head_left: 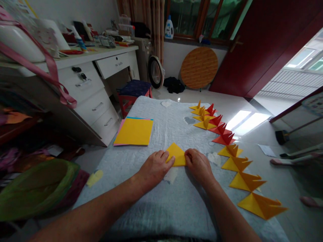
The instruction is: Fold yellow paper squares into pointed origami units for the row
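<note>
A folded piece of yellow origami paper [176,154] lies on the pale blue cloth [164,129] in front of me, its point turned away from me. My left hand [154,167] grips its left side, with the thumb lying on the paper. At its right corner, my right hand [199,165] is closed, thumb and fingers pinched together. Both hands partly hide the lower corners. To the left sits a stack of square paper [135,131], yellow on top, with pink and blue edges showing. Folded yellow paper birds [248,181] and red ones [223,138] stand in rows on the right.
A white desk [94,97] with drawers runs along the left, a dark-topped stool [135,88] beside it. A green-lined bin [42,181] stands at the lower left. Farther back are a washing machine with its door open [155,72] and a round wooden tabletop [199,67].
</note>
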Available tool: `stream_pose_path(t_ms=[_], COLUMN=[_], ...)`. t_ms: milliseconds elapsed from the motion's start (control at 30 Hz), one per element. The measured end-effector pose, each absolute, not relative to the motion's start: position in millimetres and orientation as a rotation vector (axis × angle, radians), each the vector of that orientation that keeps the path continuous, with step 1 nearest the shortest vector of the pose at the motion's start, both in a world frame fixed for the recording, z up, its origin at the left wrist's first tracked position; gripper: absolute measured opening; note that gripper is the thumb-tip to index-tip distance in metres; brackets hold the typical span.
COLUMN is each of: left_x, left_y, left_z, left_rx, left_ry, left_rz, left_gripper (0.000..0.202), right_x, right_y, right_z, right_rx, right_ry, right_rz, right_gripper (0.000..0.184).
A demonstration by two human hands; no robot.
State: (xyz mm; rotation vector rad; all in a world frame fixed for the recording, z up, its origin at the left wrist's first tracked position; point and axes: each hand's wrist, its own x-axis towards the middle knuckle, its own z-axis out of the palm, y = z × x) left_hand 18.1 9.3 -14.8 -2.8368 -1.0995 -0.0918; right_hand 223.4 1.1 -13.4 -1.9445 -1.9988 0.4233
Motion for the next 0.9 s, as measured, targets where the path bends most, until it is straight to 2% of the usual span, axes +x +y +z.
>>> stream_pose_path(t_ms=[267, 400, 467, 600, 767, 833, 900], left_x=[23.7, 26.9, 27.2, 26.2, 25.5, 25.3, 25.1], left_y=[-3.1, -8.9, -10.4, -11.0, -10.7, -11.0, -11.6], left_z=[-10.1, -5.0, -3.6, -4.4, -9.5, -11.2, -12.8], left_rx=[-2.868, -2.907, -2.931, -2.947, -2.936, -2.935, -2.939], left_ry=[-1.197, -1.235, -1.231, -1.243, -1.245, -1.25, -1.25], left_rz=[-0.116, -0.097, -0.07, -0.06, -0.08, -0.098, -0.12], left_gripper=[0.039, 0.071, 0.078, 0.08, 0.081, 0.08, 0.075], right_x=[223.9, 225.5, 227.0, 230.4, 222.4, 213.0, 202.8], right_y=[1.2, 0.0, -0.6, -1.5, -7.7, -13.4, -20.2], right_z=[-10.9, -8.3, -6.5, -0.2, 8.3, 9.1, 9.0], right_rx=[-1.984, -2.034, -2.044, -2.05, -1.996, -1.793, -1.564], right_ry=[-2.015, -2.023, -2.034, -2.094, -2.226, -2.311, -2.394], right_rz=[0.407, 0.393, 0.389, 0.368, 0.073, 0.157, 0.374], right_gripper=[0.016, 0.015, 0.015, 0.017, 0.019, 0.025, 0.029])
